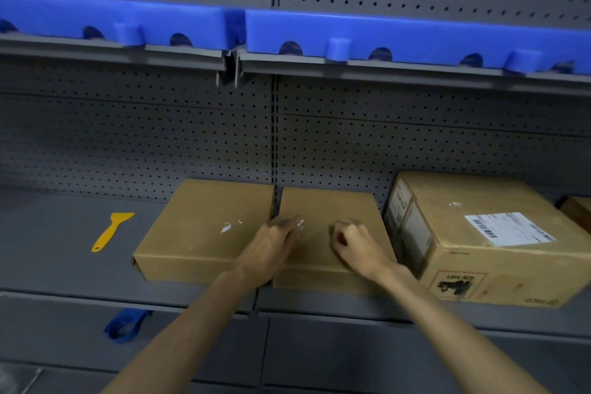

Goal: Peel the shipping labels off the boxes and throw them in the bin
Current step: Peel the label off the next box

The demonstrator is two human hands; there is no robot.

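Observation:
Three brown cardboard boxes sit on a grey shelf. The left box [204, 233] has small white label scraps [227, 227] on its top. Both of my hands rest on the plain top of the middle box [319, 205]. My left hand [278, 238] lies flat on its left part, with small white bits at the fingertips. My right hand [353, 243] has its fingers curled against the box top, and nothing shows in it. The larger right box [473, 253] carries a white shipping label [508, 229] on top and dark stickers on its left side. No bin is in view.
A yellow plastic scraper [110, 232] lies on the shelf [64, 265] left of the boxes. A blue object [124, 325] hangs below the shelf's front edge. Blue trays [415, 35] sit on the shelf above. A pegboard wall stands behind. Another box corner [579, 211] shows at far right.

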